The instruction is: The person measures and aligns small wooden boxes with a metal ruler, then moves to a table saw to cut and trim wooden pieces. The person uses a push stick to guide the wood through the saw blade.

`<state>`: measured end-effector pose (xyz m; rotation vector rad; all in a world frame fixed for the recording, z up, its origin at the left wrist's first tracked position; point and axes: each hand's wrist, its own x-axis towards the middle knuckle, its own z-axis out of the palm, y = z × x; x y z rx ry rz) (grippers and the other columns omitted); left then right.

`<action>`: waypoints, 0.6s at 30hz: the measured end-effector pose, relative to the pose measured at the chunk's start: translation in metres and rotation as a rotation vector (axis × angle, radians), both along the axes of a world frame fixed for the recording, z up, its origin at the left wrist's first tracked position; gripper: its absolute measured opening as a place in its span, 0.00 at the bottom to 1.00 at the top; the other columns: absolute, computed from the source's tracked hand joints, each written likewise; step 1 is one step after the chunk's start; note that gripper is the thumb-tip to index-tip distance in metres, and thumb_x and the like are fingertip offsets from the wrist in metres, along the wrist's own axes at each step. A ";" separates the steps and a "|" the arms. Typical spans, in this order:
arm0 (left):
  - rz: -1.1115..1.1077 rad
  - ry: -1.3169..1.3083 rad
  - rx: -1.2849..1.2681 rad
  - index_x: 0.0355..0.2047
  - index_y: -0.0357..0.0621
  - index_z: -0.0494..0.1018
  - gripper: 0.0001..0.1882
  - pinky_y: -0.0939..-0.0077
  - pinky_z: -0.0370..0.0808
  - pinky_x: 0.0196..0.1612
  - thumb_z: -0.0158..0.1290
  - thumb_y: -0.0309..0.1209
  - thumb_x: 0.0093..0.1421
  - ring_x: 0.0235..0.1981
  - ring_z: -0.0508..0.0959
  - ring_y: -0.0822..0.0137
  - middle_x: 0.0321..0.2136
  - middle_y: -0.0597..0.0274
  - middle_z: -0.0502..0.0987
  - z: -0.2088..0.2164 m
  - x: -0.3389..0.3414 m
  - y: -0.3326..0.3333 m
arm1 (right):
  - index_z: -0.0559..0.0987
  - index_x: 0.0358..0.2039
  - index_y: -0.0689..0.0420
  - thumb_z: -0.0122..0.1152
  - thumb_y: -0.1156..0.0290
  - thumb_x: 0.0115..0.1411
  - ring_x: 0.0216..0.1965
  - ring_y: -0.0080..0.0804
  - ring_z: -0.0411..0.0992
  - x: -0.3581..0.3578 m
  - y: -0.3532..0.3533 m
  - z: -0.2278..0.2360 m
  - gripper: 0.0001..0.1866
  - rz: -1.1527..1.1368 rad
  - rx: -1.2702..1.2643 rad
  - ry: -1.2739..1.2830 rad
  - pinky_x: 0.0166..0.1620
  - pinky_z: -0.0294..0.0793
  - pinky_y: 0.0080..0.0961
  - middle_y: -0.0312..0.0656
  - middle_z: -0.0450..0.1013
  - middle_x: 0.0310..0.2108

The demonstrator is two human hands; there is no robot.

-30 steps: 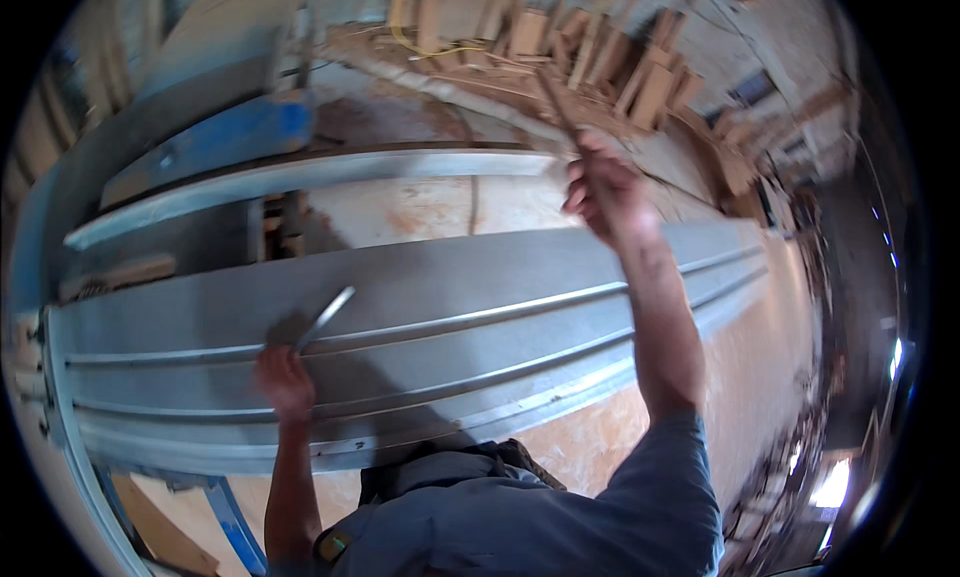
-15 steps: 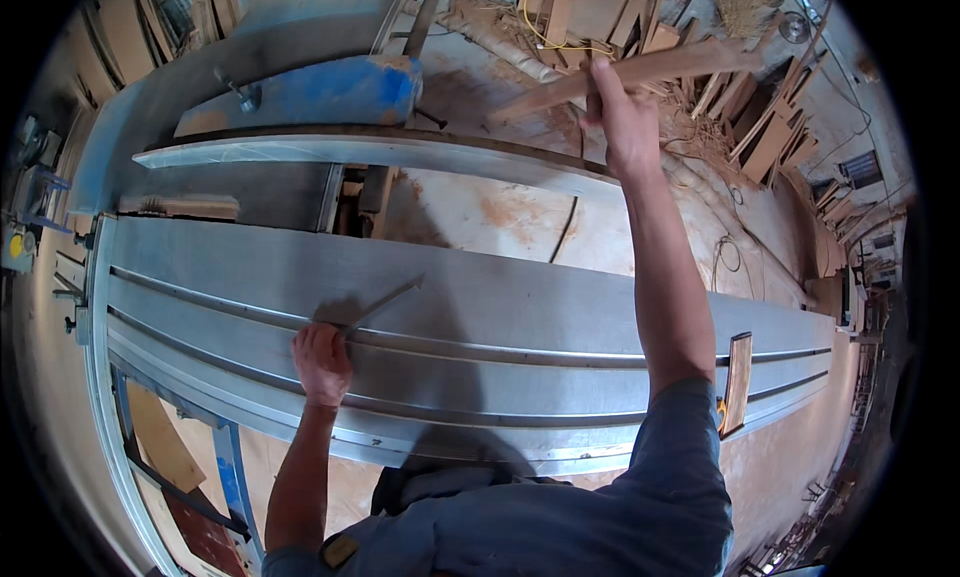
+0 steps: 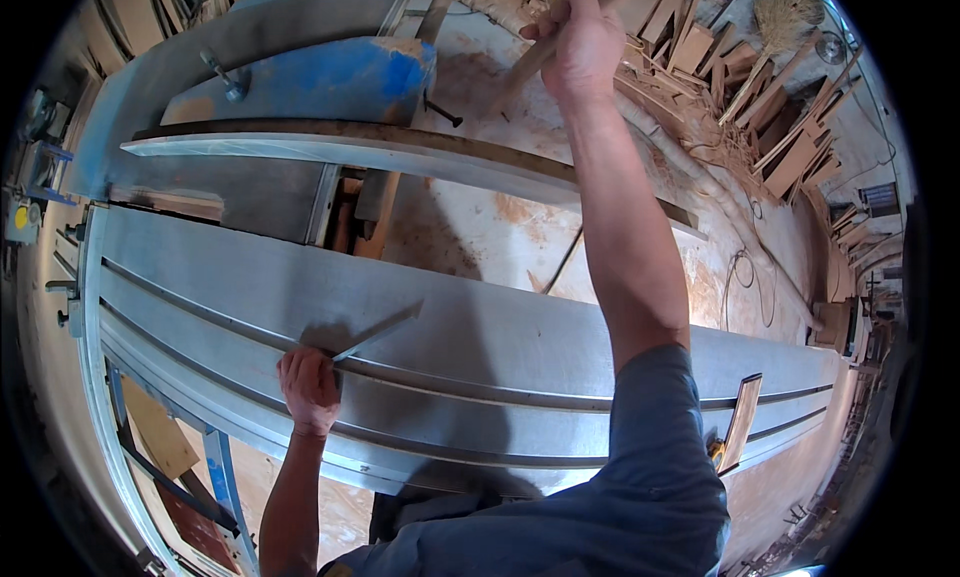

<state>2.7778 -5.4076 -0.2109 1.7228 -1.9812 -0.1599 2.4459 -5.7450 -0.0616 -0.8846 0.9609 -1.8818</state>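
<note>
My left hand (image 3: 309, 389) is closed around the near end of a thin, pale strip (image 3: 380, 333), just above the grooved metal sliding table (image 3: 240, 267). The strip slants away to the right over the tabletop. Stretched out far beyond the table's far edge, my right hand (image 3: 586, 57) grips a wooden board (image 3: 532, 65). That board tilts up to the right, and its far end runs out of the top of the picture. Fingers of the right hand wrap the board; the palm side is partly hidden.
A long straight metal fence (image 3: 360, 147) lies beyond the table, below a blue-painted panel (image 3: 330, 82). A short wooden piece (image 3: 742, 417) rests across the table's right end. Offcuts (image 3: 700, 47) and a broom (image 3: 785, 22) stand at the far right. A cable (image 3: 740, 277) coils on the floor.
My right hand has moved left and farther away, carrying the wooden board partly out of the picture. The left hand keeps hold of the strip in nearly the same place. The view has shifted slightly.
</note>
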 end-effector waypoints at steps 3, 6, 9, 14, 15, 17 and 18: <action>-0.001 0.014 -0.039 0.28 0.44 0.70 0.02 0.61 0.67 0.43 0.51 0.24 0.54 0.35 0.73 0.55 0.30 0.58 0.74 -0.004 0.001 -0.002 | 0.66 0.19 0.50 0.53 0.62 0.64 0.12 0.23 0.57 0.006 -0.021 -0.032 0.16 -0.002 -0.077 -0.154 0.17 0.64 0.24 0.32 0.58 0.10; 0.015 0.018 -0.001 0.29 0.44 0.70 0.03 0.61 0.67 0.44 0.51 0.24 0.53 0.35 0.73 0.55 0.31 0.58 0.74 -0.001 0.000 -0.001 | 0.64 0.19 0.51 0.53 0.62 0.64 0.10 0.23 0.56 0.013 -0.037 -0.050 0.17 -0.045 -0.037 -0.145 0.15 0.59 0.24 0.32 0.57 0.10; 0.007 0.012 -0.001 0.29 0.44 0.70 0.03 0.60 0.67 0.44 0.51 0.24 0.53 0.35 0.73 0.55 0.31 0.58 0.74 -0.006 0.003 -0.001 | 0.64 0.20 0.51 0.52 0.62 0.64 0.10 0.22 0.55 0.018 -0.048 -0.059 0.17 -0.138 0.040 -0.078 0.13 0.55 0.24 0.31 0.57 0.10; 0.016 0.018 -0.001 0.29 0.44 0.70 0.04 0.60 0.68 0.44 0.50 0.23 0.53 0.35 0.73 0.55 0.31 0.58 0.74 -0.006 0.005 0.000 | 0.66 0.21 0.53 0.51 0.61 0.64 0.09 0.22 0.56 0.026 -0.065 -0.051 0.16 -0.129 -0.075 -0.042 0.13 0.55 0.25 0.32 0.59 0.11; 0.019 0.020 -0.003 0.29 0.44 0.70 0.04 0.60 0.68 0.43 0.50 0.23 0.53 0.35 0.73 0.55 0.31 0.58 0.74 -0.006 0.004 0.000 | 0.68 0.22 0.54 0.51 0.61 0.64 0.10 0.22 0.56 0.021 -0.065 -0.043 0.15 -0.113 -0.101 -0.072 0.13 0.55 0.25 0.32 0.60 0.12; 0.009 0.002 -0.010 0.29 0.44 0.70 0.04 0.60 0.68 0.44 0.51 0.22 0.52 0.35 0.73 0.55 0.31 0.58 0.74 -0.008 0.006 0.001 | 0.70 0.23 0.54 0.51 0.59 0.63 0.12 0.26 0.59 0.010 -0.073 -0.056 0.15 -0.158 0.000 0.069 0.16 0.59 0.29 0.34 0.61 0.13; -0.004 -0.004 -0.011 0.29 0.44 0.70 0.04 0.60 0.68 0.44 0.51 0.22 0.52 0.36 0.73 0.55 0.31 0.58 0.74 -0.009 0.005 0.000 | 0.70 0.22 0.54 0.51 0.59 0.63 0.12 0.28 0.60 0.016 -0.074 -0.074 0.15 -0.287 0.064 0.205 0.17 0.59 0.30 0.35 0.61 0.13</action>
